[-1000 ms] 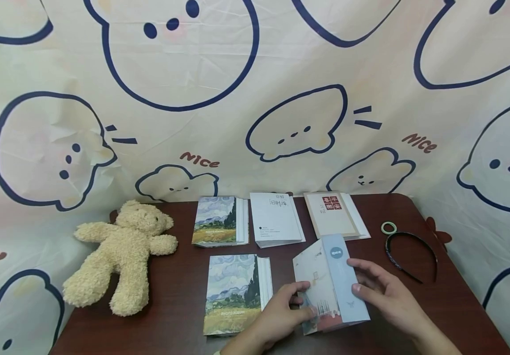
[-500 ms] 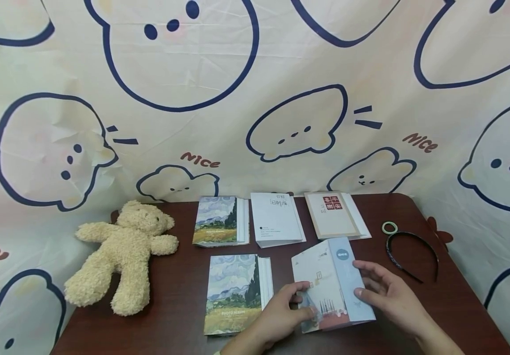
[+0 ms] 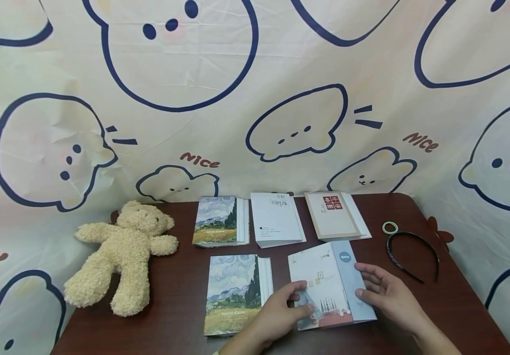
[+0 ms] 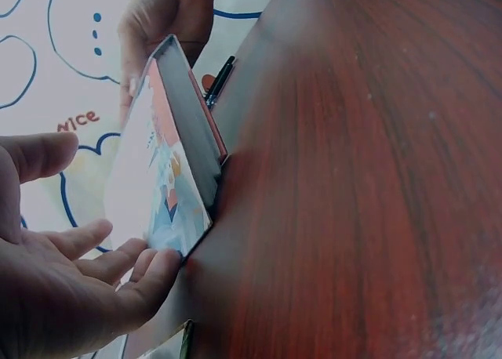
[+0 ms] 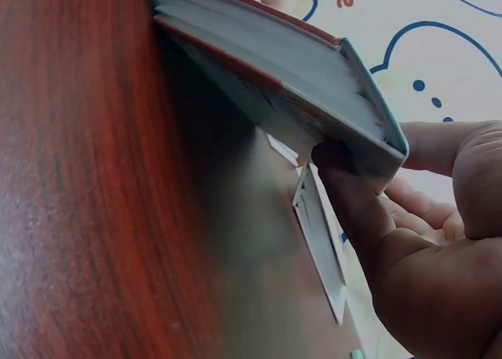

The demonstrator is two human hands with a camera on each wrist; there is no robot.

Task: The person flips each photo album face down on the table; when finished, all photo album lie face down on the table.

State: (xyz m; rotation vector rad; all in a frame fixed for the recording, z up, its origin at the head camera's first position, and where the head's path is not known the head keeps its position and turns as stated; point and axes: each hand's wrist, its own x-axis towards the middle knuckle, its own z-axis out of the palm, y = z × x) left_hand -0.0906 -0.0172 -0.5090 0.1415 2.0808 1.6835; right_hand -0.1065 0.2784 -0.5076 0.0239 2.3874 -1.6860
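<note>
A photo album (image 3: 319, 288) with a pale illustrated cover, blue spine and reddish lower band is tilted over the table. My right hand (image 3: 392, 298) pinches its spine side; in the right wrist view, one digit lies under the lower cover (image 5: 306, 128) and another is at the spine. At the album's left side my left hand (image 3: 286, 308) touches the cover with its fingertips, fingers loosely extended. In the left wrist view the album's left corner (image 4: 188, 245) sits down by the tabletop while the spine side is raised. The page block (image 5: 274, 57) shows between the covers.
A landscape-covered album (image 3: 232, 293) lies beside my left hand. Behind stand a similar album (image 3: 215, 222), a white one (image 3: 274, 217) and a beige one (image 3: 331, 217). A teddy bear (image 3: 126, 256) lies left; a headband (image 3: 410, 234) and green ring (image 3: 390, 227) lie right.
The album has tipped flatter, its front cover turning further upward, and its top edge has come down toward me. Both hands have stayed at its sides, the right shifting slightly right.
</note>
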